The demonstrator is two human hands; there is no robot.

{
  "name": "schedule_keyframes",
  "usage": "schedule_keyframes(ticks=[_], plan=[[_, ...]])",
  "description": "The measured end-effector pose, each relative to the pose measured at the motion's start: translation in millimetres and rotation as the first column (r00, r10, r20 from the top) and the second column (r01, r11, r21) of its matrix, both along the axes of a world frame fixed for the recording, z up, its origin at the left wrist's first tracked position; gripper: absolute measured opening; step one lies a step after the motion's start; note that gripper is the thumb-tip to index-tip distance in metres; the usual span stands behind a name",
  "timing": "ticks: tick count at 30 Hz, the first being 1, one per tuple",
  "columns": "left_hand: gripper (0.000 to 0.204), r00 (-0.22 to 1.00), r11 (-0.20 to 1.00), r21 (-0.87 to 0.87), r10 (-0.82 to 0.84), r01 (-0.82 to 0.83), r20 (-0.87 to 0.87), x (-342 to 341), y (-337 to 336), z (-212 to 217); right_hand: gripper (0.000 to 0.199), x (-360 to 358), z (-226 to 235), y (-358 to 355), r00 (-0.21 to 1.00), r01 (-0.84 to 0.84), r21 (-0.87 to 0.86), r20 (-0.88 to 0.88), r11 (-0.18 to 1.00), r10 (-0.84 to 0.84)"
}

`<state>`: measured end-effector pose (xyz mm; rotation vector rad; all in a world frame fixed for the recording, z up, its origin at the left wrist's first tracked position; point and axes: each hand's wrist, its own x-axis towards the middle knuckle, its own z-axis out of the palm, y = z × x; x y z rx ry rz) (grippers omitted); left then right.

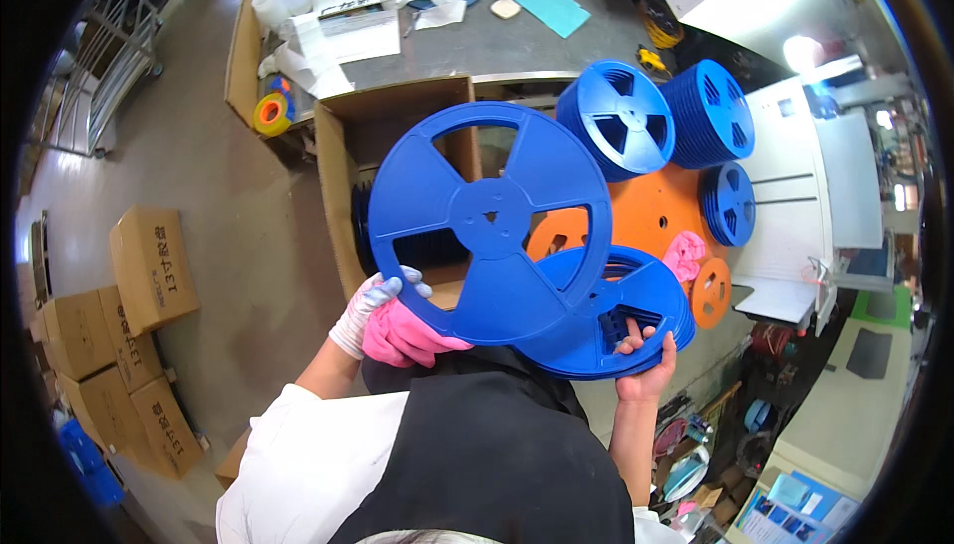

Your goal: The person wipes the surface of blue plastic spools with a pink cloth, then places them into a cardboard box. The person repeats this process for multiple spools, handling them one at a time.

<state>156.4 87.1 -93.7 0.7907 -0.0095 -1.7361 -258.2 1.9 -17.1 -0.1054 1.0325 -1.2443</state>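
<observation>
My left hand (381,298), in a white glove, grips the lower left rim of a large blue plastic reel (487,231). The reel is held tilted up in front of me, its spokes and windows facing me. A pink cloth (407,333) is bunched in the same hand against the rim. My bare right hand (646,370) is closed on the right rim of a stack of blue reels (656,291), fingers showing through a window. The held reel overlaps this stack's left part. Behind the held reel, an open cardboard box (343,186) has dark reels inside.
Tall stacks of blue reels (636,137) stand on an orange disc (651,206) at right, near a smaller orange reel (710,293) and another pink cloth (684,254). A grey worktable (452,47) lies beyond. Cardboard boxes (154,266) stand on the floor at left.
</observation>
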Motion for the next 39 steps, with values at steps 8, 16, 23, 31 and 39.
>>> schedule_keyframes(ticks=[8,16,23,31,39], plan=[[0.037,0.999,1.000,0.004,-0.029,0.029,0.013,3.8,6.1,-2.2,0.035,-5.4,-8.5,-0.1,0.999,-0.028,0.025,-0.037,0.999,0.029],[0.034,0.918,0.996,-0.084,0.012,0.024,0.397,16.9,21.0,-34.9,0.035,-2.1,-12.5,1.1,0.999,-0.041,0.018,-0.027,0.999,0.042],[0.016,0.195,0.938,0.331,-0.306,-0.107,0.932,46.1,37.3,-96.4,0.033,13.1,-7.7,3.4,0.997,-0.070,-0.036,-0.018,0.997,0.069],[0.030,-0.285,0.706,0.665,-0.708,-0.244,0.647,59.9,-8.3,-114.2,0.033,18.6,-0.4,2.3,0.994,-0.104,-0.033,-0.047,0.994,0.103],[0.031,-0.197,0.586,0.741,-0.810,-0.328,0.553,67.4,-41.3,-162.9,0.032,14.4,9.8,10.8,0.997,-0.055,-0.046,-0.050,0.997,0.052]])
